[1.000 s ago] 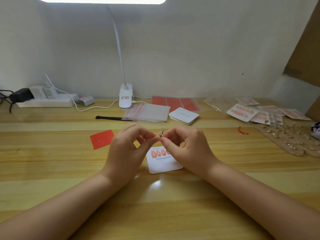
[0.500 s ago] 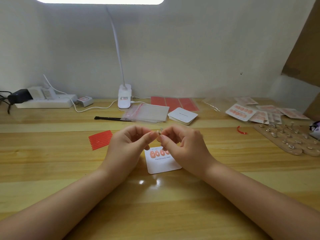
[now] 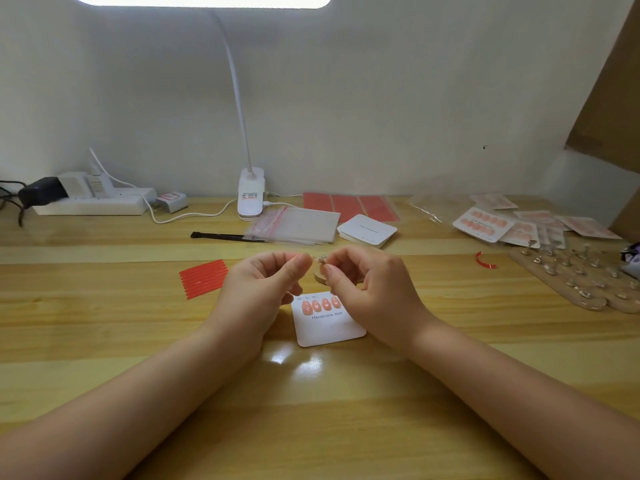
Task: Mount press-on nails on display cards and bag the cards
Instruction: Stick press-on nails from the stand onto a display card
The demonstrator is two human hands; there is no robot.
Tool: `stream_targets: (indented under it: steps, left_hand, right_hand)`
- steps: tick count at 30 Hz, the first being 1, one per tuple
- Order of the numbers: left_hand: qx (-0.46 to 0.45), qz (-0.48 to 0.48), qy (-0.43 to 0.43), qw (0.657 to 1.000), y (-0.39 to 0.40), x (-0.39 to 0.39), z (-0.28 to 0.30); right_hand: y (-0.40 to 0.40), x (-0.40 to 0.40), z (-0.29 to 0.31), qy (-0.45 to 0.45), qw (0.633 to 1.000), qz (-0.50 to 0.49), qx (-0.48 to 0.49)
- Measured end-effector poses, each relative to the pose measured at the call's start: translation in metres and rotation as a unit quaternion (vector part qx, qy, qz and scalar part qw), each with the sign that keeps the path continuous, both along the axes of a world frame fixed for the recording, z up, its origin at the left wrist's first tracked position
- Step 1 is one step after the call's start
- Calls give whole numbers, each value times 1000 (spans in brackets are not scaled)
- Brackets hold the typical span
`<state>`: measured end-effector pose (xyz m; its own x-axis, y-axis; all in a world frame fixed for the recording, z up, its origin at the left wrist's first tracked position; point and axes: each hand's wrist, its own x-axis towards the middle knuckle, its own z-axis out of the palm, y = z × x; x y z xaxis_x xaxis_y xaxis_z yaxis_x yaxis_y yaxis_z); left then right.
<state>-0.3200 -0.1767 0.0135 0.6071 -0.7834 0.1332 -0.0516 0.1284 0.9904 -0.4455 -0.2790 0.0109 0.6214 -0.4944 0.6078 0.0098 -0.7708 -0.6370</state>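
Bright overhead lamp (image 3: pixel 199 0) blown out; glare on table (image 3: pixel 294 362); fingertips motion-blurred; wide-angle edges bowed.

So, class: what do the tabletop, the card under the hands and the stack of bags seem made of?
Tabletop: wood planks, glossy varnish; grain and lamp glare show.
Card: matte white cardstock, probably; flat, printed lettering.
Bags: thin clear plastic; the table shows through.
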Motion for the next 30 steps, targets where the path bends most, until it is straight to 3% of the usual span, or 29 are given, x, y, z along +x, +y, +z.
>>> stream_targets:
  steps: [8,16,25,30]
  left_hand:
    - [22,-18,-46,999,1,3,-2]
    - [-6,-61,-213,975,4,6,-3]
    - [-65,16,-319,945,7,7,-7]
    - [-62,1,-318,946,7,7,-5]
  right_hand:
    - [0,-1,-2,0,999,-10,-35]
    - [-1,-1,-5,10,999,-22,-34]
    - [0,1,-5,40,998,9,38]
    - [0,1,-2,79,983,62,153]
